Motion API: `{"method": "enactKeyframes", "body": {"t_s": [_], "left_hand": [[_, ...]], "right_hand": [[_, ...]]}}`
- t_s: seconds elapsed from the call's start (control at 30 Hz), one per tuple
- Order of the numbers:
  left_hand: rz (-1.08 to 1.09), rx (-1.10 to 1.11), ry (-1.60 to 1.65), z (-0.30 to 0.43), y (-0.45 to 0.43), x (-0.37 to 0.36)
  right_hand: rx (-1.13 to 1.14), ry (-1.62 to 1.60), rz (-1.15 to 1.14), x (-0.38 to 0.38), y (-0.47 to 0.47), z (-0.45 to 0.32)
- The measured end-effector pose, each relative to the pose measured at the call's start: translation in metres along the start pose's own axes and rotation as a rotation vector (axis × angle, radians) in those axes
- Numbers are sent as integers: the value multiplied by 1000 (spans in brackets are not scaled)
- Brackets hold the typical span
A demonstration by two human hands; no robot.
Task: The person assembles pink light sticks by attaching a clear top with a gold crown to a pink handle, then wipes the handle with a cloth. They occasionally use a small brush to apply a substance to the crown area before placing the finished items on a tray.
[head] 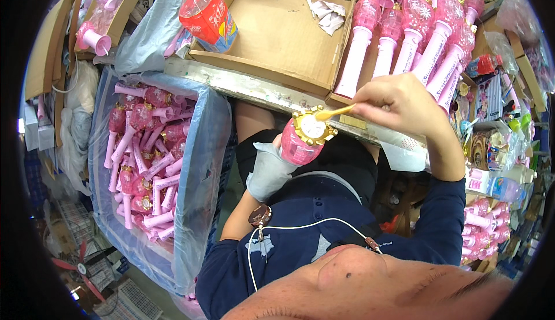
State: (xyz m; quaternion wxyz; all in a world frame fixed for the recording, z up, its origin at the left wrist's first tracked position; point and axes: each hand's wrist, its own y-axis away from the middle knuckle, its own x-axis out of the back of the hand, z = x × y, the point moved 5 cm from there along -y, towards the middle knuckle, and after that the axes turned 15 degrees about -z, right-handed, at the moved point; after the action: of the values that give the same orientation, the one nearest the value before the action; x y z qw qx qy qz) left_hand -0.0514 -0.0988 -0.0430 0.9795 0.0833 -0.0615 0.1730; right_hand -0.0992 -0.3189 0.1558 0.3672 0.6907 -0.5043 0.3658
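My left hand (272,170), in a grey-white glove, holds a pink plastic toy wand (302,143) just off the bench edge. The wand's gold crown-like rim and white round top face up towards the camera. Between the thumb and fingers of my bare right hand (392,103) is a small yellow tool (334,112), its far end at the white top inside the gold rim. Its exact kind cannot be told. The wand's handle is hidden from view.
A shallow cardboard tray (277,29) on the bench holds a crumpled cloth (328,15) and small rings. A red-labelled bottle (208,16) stands at its left. Pink wands (409,47) lie on the right. A blue crate lined with plastic (201,146) holds many more at left.
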Motion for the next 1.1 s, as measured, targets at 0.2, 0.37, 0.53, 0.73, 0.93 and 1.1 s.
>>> {"method": "enactKeyframes", "body": {"t_s": [0.2, 0.37, 0.53, 0.73, 0.93, 1.1], "left_hand": [[-46, -20, -83, -14, 0, 0], [49, -103, -473, -3, 2, 9], [111, -52, -77, 5, 8, 16], [275, 43, 193, 4, 12, 32], [245, -249, 430, 34, -9, 45], [268, -281, 228, 61, -25, 35]], "right_hand": [[-85, 27, -59, -2, -1, 10], [-259, -348, 41, -12, -19, 56], [-221, -499, 241, -55, -77, 89], [-52, -419, 363, -90, -71, 68], [102, -766, 30, -162, -28, -2], [-67, -784, 52, -170, -11, -5]]}}
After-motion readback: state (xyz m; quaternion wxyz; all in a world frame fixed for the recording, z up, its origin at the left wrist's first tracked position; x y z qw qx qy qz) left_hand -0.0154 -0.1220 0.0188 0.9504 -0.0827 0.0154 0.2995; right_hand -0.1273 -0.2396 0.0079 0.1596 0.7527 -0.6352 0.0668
